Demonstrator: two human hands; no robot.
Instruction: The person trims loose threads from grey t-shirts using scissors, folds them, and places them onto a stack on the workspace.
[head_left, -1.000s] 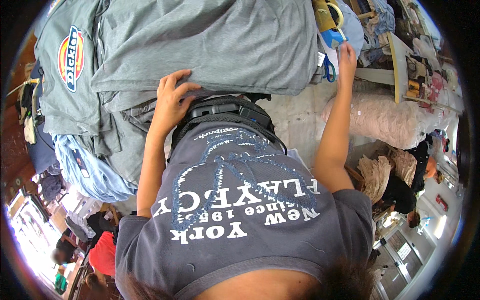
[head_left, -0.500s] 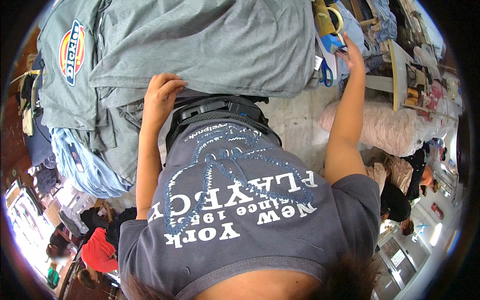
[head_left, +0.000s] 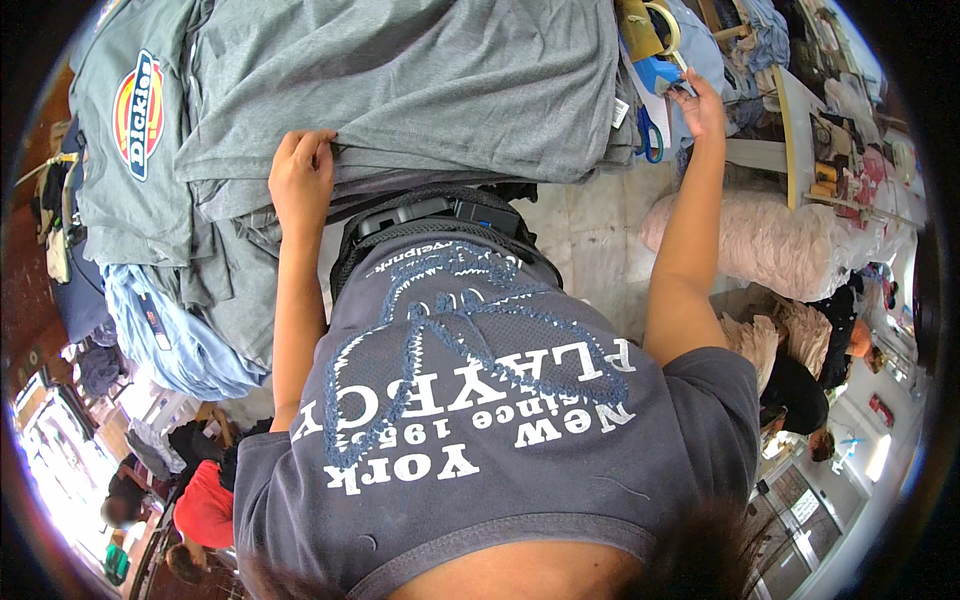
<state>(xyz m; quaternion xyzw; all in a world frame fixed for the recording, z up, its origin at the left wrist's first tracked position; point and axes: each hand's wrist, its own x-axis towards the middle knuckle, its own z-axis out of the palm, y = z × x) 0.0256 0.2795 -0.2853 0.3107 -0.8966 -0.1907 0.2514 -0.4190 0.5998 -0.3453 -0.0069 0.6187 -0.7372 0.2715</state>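
My left hand [head_left: 303,185] pinches the near edge of a grey T-shirt [head_left: 420,90] that lies spread on a pile of similar shirts. My right hand [head_left: 704,112] reaches out to the far right, its fingers curled in at the edge of a blue tape dispenser [head_left: 656,74]. What those fingertips hold, if anything, is too small to make out. A cream tape roll [head_left: 667,28] sits at the dispenser. Blue-handled scissors [head_left: 651,138] lie just left of my right hand, beside the shirt's edge.
At the left lies another grey shirt with a colourful printed badge [head_left: 140,115], above light blue garments [head_left: 180,335]. A pale pink wrapped bundle [head_left: 745,245] lies at the right, near a board edge [head_left: 785,135]. Other people, one in a red top [head_left: 205,505], are in the background.
My left hand has shifted slightly left and up along the shirt's edge. My right hand's spread fingers have curled in by the tape dispenser.
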